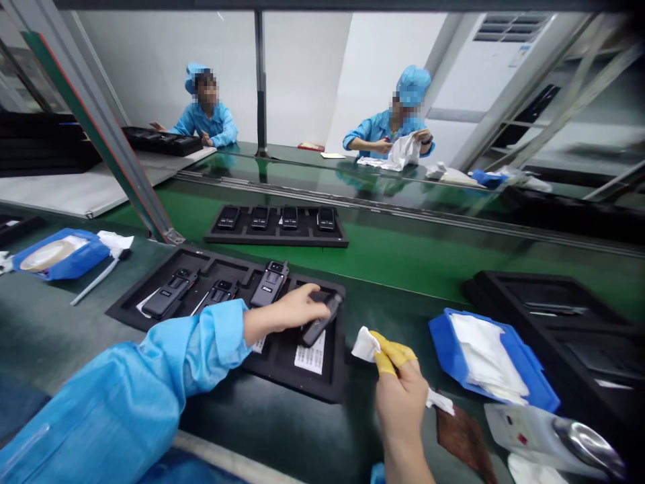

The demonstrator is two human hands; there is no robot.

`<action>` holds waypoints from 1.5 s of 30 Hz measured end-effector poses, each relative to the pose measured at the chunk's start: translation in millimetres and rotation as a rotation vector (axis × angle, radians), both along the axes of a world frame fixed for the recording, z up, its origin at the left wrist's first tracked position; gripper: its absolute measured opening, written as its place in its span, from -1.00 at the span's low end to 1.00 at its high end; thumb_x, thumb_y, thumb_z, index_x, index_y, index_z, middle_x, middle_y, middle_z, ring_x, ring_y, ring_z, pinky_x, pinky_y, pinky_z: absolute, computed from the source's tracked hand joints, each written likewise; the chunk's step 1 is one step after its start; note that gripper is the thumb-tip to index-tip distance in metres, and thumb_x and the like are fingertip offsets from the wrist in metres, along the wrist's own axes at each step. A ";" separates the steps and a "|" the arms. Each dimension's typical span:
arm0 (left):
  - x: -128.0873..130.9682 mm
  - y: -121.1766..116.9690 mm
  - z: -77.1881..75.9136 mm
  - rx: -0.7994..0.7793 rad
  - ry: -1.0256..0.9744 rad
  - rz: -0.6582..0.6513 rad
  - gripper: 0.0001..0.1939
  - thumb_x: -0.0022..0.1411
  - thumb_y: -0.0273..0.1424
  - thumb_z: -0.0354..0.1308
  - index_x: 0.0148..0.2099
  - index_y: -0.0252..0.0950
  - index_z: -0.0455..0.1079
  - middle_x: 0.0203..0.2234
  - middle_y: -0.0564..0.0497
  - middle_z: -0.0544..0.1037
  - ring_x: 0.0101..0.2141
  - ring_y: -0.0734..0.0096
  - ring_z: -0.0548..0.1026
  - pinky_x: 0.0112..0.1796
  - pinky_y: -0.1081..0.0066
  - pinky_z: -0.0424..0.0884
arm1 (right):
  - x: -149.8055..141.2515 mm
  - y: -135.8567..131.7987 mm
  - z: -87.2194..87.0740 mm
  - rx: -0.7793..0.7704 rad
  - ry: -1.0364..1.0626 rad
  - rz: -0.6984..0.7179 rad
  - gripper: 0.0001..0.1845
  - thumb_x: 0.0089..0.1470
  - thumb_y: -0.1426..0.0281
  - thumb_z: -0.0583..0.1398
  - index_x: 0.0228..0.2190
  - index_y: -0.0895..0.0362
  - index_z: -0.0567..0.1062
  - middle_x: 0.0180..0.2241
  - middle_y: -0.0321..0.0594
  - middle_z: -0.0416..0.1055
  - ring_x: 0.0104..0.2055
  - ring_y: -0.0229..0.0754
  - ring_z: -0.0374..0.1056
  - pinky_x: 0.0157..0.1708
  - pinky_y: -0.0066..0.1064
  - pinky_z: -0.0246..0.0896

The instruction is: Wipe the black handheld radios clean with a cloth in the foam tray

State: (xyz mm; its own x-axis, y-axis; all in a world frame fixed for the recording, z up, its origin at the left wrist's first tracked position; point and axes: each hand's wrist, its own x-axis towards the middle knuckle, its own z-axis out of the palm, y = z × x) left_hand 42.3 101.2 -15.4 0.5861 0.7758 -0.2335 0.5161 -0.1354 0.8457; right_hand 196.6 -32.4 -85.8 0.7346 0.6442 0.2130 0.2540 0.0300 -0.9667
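My left hand [297,308] grips a black handheld radio [316,331] by its upper part, over the rightmost compartment of a black foam tray [282,376]. The radio is tilted, and a white printed label sheet [311,356] lies under it. Several similar radios rest in the tray, one grey-faced radio [269,285] just left of my hand. My right hand [400,376], with yellow finger cots on some fingers, pinches a folded white wipe [365,344] to the right of the tray.
A blue bin [448,359] of white wipes, a clear bottle with a metal top [534,430] and a brown cloth [463,437] lie right. Another radio tray [277,236] sits on the green belt [393,259]. A blue bin with tape [75,269] stands left. Two co-workers sit across.
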 end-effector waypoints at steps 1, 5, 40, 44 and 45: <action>1.4 6.7 -0.5 -0.035 -0.029 0.009 -0.52 0.21 -0.22 -0.01 0.08 -0.43 0.26 -0.38 -0.11 0.55 -0.34 0.16 0.56 -0.31 0.26 0.46 | -0.1 0.1 0.4 0.004 0.005 0.002 -0.70 -0.15 0.25 0.17 -0.39 0.12 0.59 -0.28 -0.16 0.41 -0.22 -0.12 0.31 -0.16 -0.24 0.17; 9.8 26.1 -3.0 -0.077 -0.123 0.055 -0.34 0.36 -0.06 -0.41 -0.15 -0.46 0.36 -0.47 -0.21 0.55 -0.43 0.20 0.56 -0.38 0.27 0.47 | -0.2 2.4 0.8 0.016 0.017 0.039 -0.70 -0.15 0.25 0.17 -0.38 0.12 0.59 -0.31 -0.16 0.42 -0.21 -0.12 0.31 -0.18 -0.26 0.18; -86.7 26.7 27.6 0.021 -0.155 0.426 -0.46 0.10 -0.19 0.07 0.08 -0.37 0.25 -0.12 -0.22 0.49 -0.11 0.07 0.48 -0.16 0.24 0.41 | 7.3 23.3 -18.1 0.121 -0.096 0.017 -0.75 -0.12 0.28 0.18 -0.42 0.10 0.61 -0.35 -0.15 0.50 -0.26 -0.13 0.39 -0.23 -0.32 0.29; -96.7 0.6 28.6 -0.478 -0.571 0.504 -0.67 0.18 -0.20 0.01 -0.18 -0.38 0.32 -0.26 -0.20 0.52 -0.41 0.32 0.52 -0.41 0.35 0.46 | 9.0 22.0 -20.0 0.084 -0.095 0.001 -0.72 -0.19 0.24 0.20 -0.44 0.12 0.61 -0.40 -0.17 0.50 -0.30 -0.13 0.39 -0.26 -0.31 0.28; -98.3 -7.0 26.4 -0.604 -0.670 0.523 -0.69 0.14 -0.22 0.09 -0.18 -0.38 0.33 -0.26 -0.18 0.51 -0.43 0.33 0.52 -0.44 0.36 0.46 | 9.9 20.6 -21.4 0.069 -0.092 -0.008 -0.71 -0.21 0.23 0.20 -0.44 0.13 0.60 -0.41 -0.17 0.50 -0.31 -0.12 0.39 -0.27 -0.31 0.28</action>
